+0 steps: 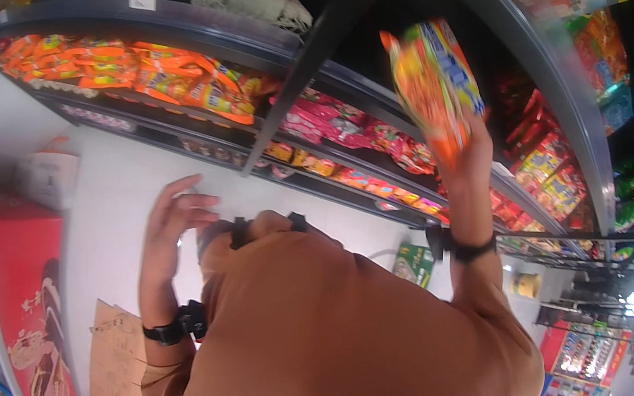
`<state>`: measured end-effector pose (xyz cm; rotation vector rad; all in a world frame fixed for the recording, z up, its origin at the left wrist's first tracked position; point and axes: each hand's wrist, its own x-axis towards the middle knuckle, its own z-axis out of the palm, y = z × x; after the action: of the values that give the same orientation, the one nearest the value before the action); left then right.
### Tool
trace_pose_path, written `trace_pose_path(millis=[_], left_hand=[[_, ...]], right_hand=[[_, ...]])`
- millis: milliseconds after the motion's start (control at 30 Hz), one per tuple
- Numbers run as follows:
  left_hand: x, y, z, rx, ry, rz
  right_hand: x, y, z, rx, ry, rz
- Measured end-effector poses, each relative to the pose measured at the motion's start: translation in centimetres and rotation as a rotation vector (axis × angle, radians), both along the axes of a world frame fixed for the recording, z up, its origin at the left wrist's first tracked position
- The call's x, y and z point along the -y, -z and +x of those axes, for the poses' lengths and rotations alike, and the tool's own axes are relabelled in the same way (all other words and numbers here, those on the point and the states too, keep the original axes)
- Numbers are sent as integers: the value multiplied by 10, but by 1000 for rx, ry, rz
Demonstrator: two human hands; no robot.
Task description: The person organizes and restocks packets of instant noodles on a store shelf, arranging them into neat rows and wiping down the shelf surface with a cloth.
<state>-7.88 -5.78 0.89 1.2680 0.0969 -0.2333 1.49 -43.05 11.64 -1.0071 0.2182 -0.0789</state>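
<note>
Orange snack packet sticks up above right hand grip.

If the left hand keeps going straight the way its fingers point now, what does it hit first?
Probably the lower shelf edge with yellow snack packs. The empty left hand points its open fingers right and upward across bare floor; depth is unclear.

snack packet motion-blurred, lower end hidden in right hand

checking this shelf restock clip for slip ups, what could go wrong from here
The right hand grips several snack packets only by their lower ends, so one could slide out and fall. The left hand is open and empty, giving no support. The packets look blurred, so they might knock the pink packets on the shelf.
</note>
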Motion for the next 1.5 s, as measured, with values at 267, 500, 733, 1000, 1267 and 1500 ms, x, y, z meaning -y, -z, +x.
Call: trace_pose_path(millis=[267,500,733,1000,1267,1500], left_hand=[[56,-61,46,262,435,-104],[49,-46,67,52,583,-125],[-44,41,128,-425,219,-327],[31,55,180,-335,-156,-611],[68,92,231,-468,249,-335],[32,87,247,-502,675,178]], right_hand=[[-52,33,-103,24,-81,-392],[-93,66,-122,137,-387,-524],[-92,101,-134,-137,-301,-631],[-187,12,-67,495,-208,-1446],[-241,-1,128,607,177,-1715],[-239,33,192,254,-50,-2005]])
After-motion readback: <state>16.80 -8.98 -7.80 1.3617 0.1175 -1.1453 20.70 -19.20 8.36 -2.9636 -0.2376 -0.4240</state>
